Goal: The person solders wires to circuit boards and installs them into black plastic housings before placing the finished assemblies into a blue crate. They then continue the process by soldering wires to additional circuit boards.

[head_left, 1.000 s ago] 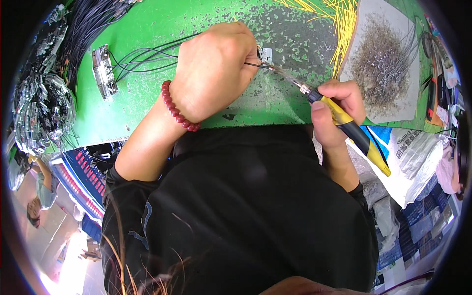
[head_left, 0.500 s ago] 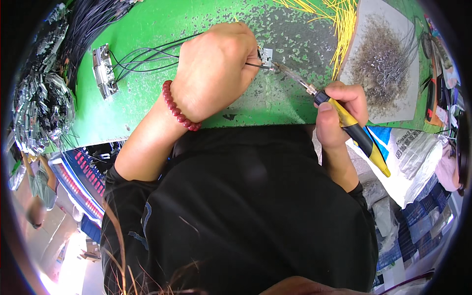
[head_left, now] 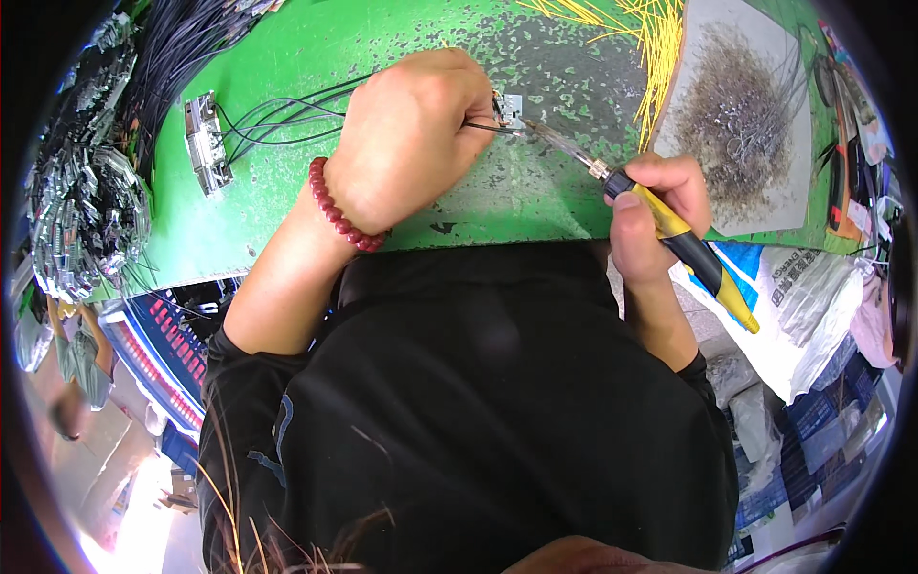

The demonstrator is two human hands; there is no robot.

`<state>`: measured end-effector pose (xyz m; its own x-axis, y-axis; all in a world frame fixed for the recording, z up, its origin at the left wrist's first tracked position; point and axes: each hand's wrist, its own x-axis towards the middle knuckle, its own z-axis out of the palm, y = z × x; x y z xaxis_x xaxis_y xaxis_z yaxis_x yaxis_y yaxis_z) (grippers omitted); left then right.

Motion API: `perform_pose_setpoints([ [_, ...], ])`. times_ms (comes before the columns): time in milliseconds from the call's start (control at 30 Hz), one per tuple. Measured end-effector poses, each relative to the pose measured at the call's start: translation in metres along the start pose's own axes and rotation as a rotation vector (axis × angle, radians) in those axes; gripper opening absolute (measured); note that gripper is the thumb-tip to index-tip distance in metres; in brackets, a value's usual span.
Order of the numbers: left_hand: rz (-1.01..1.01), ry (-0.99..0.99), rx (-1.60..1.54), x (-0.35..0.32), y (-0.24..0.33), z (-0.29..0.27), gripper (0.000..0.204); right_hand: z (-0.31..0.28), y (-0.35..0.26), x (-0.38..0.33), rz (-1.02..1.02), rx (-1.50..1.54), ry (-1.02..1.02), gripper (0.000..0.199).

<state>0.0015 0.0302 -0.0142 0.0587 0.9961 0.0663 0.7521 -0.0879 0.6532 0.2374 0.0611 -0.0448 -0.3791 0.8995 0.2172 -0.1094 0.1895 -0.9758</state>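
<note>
The left hand (head_left: 413, 122) pinches a black wire (head_left: 492, 127) at a pale connector (head_left: 513, 105) over the table (head_left: 564, 206); the right hand (head_left: 643, 241) grasps a soldering iron (head_left: 706, 263), tip just beside the connector. A loose pinch could displace the wire; tip overreach could scorch insulation.

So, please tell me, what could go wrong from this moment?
If the soldering iron in the right hand is hot, a slip could burn the left hand, which is close to its tip. The thin black wire by the tip could shift or have its covering scorched. The longer black wires between the left hand and the metal part could snag and pull.
</note>
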Motion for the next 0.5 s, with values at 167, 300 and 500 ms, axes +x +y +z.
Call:
perform_pose_setpoints([
  [167,0.007,-0.011,-0.055,0.001,-0.002,-0.001,0.007,0.000,0.001,-0.001,-0.001,0.008,0.006,0.027],
  [300,-0.004,-0.033,0.093,0.006,0.005,-0.003,0.007,0.001,0.001,-0.001,-0.015,0.010,0.025,0.031],
  [500,0.015,-0.173,0.263,0.021,0.009,-0.014,0.012,0.001,0.001,0.001,0.011,0.003,0.025,0.031],
])
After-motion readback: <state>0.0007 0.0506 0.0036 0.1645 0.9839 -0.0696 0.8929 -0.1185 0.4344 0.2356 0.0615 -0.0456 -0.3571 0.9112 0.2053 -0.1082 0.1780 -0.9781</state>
